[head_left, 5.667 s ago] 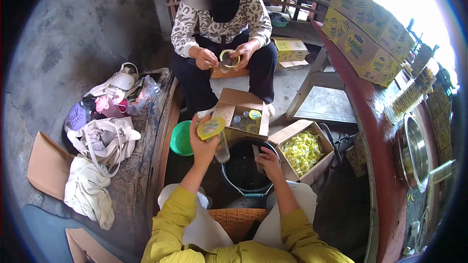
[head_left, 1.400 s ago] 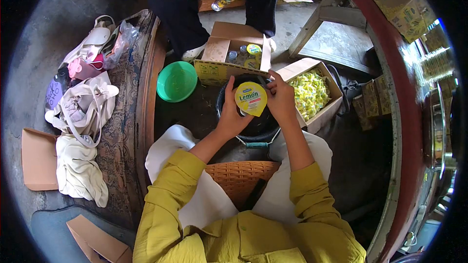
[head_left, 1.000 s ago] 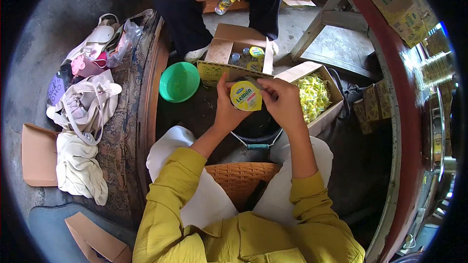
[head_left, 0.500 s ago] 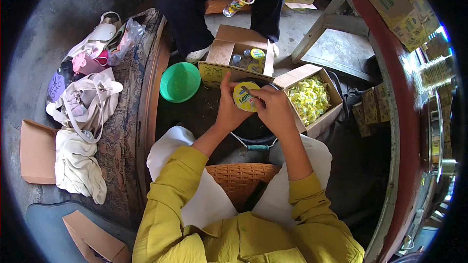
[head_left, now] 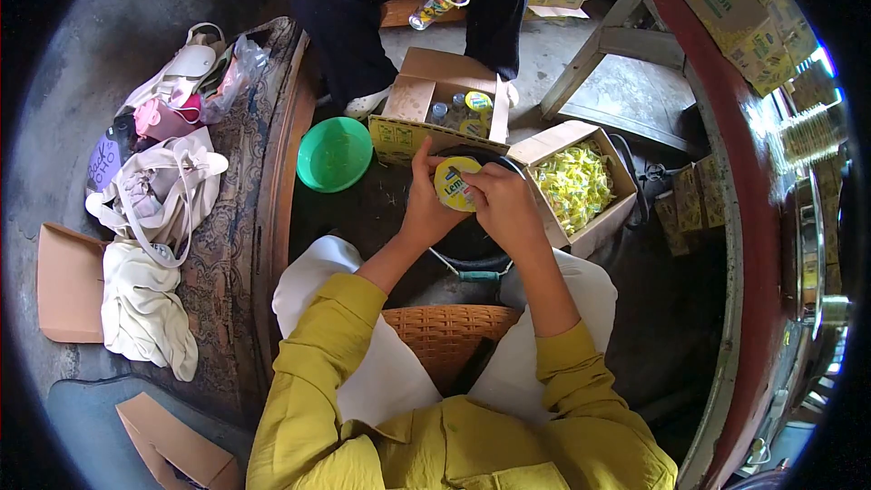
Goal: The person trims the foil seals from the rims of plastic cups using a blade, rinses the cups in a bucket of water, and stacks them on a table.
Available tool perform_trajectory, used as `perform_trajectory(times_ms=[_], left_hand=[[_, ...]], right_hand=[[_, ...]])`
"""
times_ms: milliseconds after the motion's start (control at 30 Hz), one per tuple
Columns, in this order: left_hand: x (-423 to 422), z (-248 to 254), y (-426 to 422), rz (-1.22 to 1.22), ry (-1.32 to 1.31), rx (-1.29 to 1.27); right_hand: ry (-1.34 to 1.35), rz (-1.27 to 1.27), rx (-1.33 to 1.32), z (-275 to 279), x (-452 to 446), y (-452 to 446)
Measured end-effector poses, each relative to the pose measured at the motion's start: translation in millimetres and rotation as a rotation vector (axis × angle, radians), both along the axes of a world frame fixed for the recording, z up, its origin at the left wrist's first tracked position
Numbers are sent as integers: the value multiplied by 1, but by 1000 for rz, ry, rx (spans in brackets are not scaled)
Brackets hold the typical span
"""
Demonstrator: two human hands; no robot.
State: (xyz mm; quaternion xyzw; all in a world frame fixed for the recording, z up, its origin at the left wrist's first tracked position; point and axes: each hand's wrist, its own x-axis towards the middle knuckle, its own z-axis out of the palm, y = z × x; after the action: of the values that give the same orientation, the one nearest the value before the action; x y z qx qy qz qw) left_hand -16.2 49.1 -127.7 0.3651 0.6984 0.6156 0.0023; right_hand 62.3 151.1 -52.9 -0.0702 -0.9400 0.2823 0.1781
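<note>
My left hand [head_left: 428, 204] is wrapped round a jar whose round yellow lid [head_left: 454, 183], printed "Lemon", faces up; the jar's body is mostly hidden by the hand. From the right, my right hand [head_left: 504, 198] presses its thumb and closed fingers against the lid's edge. The small knife it held across the lid earlier is now hidden in its fingers. Just beyond my hands stands an open cardboard box [head_left: 399, 135] with clear jars [head_left: 478, 102] in it, some with yellow lids. A black bucket [head_left: 472, 263] with a teal handle grip sits below my hands.
A carton of yellow-wrapped sweets [head_left: 576, 183] stands at the right, a green basin [head_left: 335, 155] at the left. Opposite sits a person [head_left: 408, 27], both hands on a clear jar with a pale ring. Bags [head_left: 168, 177] lie on the patterned seat at left; a wooden stool [head_left: 635, 45] stands at the right.
The knife blade has gone from view over the lid, and my right thumb now rests at its edge. The other person's hands and jar have shifted slightly left.
</note>
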Motion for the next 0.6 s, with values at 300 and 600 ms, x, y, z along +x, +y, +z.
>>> perform_trajectory(times_ms=[300,600], left_hand=[[0,3,0,-35,-48,-21],[-2,-2,1,-37,-61,4]], right_hand=[[-44,7,16,-5,0,4],[-22,18,49,-9,0,9]])
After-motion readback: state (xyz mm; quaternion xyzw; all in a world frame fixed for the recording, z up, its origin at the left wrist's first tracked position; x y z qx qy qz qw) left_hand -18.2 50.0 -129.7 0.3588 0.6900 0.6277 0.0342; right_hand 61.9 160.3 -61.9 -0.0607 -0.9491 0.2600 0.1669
